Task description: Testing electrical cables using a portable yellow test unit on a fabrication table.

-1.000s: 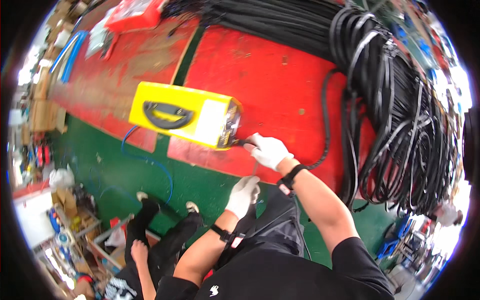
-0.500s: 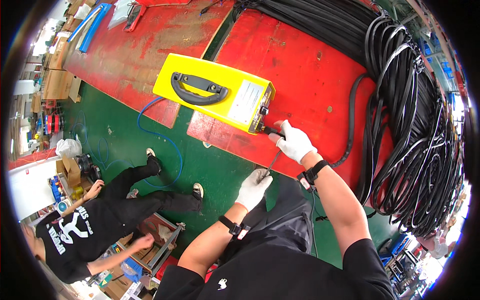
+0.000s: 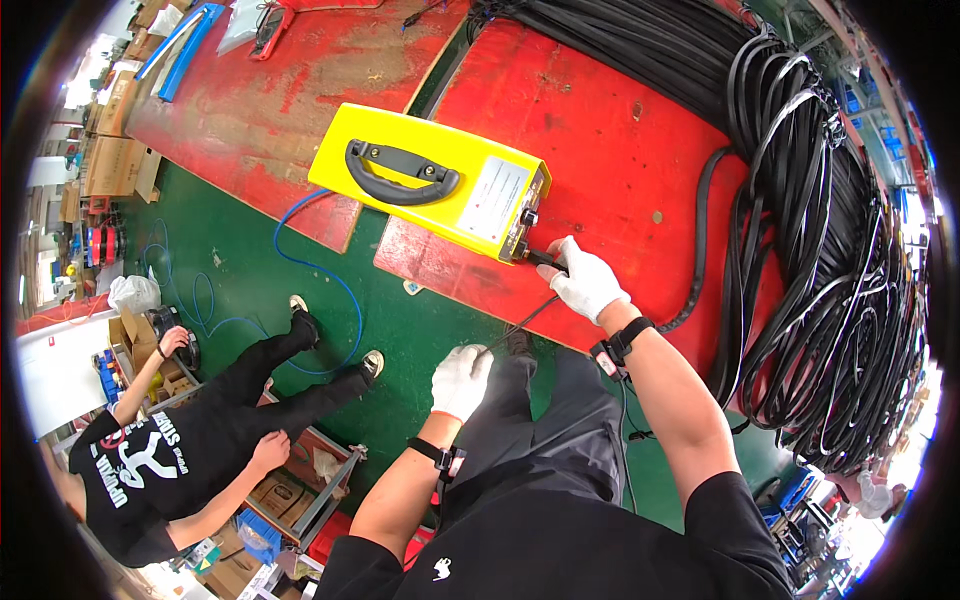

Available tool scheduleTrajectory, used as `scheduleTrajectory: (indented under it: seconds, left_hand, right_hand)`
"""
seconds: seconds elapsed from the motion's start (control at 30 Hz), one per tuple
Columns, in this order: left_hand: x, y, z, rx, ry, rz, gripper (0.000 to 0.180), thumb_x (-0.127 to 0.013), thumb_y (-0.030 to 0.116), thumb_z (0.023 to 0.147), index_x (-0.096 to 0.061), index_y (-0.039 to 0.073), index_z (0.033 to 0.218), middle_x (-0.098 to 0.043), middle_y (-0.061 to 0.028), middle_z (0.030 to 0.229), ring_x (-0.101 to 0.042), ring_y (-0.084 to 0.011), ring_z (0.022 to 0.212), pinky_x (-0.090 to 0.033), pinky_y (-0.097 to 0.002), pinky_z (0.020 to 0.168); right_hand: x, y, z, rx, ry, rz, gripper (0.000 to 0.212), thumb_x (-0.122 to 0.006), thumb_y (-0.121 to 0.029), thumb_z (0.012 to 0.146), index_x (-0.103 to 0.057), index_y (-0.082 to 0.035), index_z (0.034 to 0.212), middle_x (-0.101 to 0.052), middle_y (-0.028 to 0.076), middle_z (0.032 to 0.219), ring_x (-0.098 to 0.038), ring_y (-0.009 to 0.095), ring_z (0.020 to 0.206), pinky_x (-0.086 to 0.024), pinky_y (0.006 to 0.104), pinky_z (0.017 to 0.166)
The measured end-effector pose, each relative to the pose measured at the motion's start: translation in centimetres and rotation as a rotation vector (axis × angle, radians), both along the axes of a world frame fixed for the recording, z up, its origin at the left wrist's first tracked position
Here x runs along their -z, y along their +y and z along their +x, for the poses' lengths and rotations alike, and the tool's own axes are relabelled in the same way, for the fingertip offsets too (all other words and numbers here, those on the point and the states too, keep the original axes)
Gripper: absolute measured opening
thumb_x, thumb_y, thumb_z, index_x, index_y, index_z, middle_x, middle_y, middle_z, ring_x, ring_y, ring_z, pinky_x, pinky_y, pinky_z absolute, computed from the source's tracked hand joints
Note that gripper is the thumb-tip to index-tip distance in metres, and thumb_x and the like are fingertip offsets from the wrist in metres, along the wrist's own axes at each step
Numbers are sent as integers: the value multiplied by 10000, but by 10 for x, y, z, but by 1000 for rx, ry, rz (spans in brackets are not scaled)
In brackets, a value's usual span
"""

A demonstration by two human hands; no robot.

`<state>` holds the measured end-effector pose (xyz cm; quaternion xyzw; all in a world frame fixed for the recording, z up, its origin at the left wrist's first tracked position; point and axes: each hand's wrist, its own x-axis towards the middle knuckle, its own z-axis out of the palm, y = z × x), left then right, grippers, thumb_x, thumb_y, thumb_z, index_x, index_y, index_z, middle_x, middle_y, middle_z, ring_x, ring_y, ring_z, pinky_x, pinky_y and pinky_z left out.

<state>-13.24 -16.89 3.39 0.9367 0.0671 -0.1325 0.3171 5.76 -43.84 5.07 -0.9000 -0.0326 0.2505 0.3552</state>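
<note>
A yellow metal box (image 3: 475, 165) with a black carry handle (image 3: 400, 192) and a pale label lies on the red table. Its right end has a panel with knobs or connectors. At that panel, my right hand (image 3: 590, 285), in a white glove, closes its fingers on a black cable plug (image 3: 541, 258). My left hand (image 3: 461, 384), also gloved, is held lower, off the table edge. Its fingers pinch a thin dark cable (image 3: 524, 322) that slants up toward the right hand. Where this cable ends is hidden behind the right fingers.
Thick bundles of black cable (image 3: 850, 260) cover the right side of the red table (image 3: 590, 130). A blue hose (image 3: 335, 275) runs over the green floor. Another person (image 3: 150, 450) in black stands at lower left beside a cart. A blue tool (image 3: 185, 55) lies far left.
My left hand has moved left and slightly down, drawing the thin cable with it. The right hand stays at the plug. The box shifts barely. The other person's arms and feet have moved.
</note>
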Motion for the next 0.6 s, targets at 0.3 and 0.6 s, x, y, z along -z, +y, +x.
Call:
scheduleTrajectory:
  seconds: [0.3, 0.6]
  left_hand:
    - [-23, -1, 17, -138, 70, 151, 226, -733, 357, 1085, -841, 171, 1154, -790, -137, 990, -767, -362, 875, -623, -476, 810]
    - [0, -4, 21, -899, 57, -1053, 204, -749, 137, 1096, -735, 84, 1292, -762, -42, 1207, -715, -166, 1063, -656, -384, 926]
  right_hand:
    - [-5, 3, 2, 8, 64, 65, 413, -642, -394, 1121, -648, -42, 1338, -797, 262, 1125, -744, 472, 1138, -573, 545, 967]
    - [-5, 5, 5, 41, 106, 75, 383, -673, -328, 1118, -640, -4, 1321, -786, 257, 1162, -752, 441, 1123, -576, 503, 955]
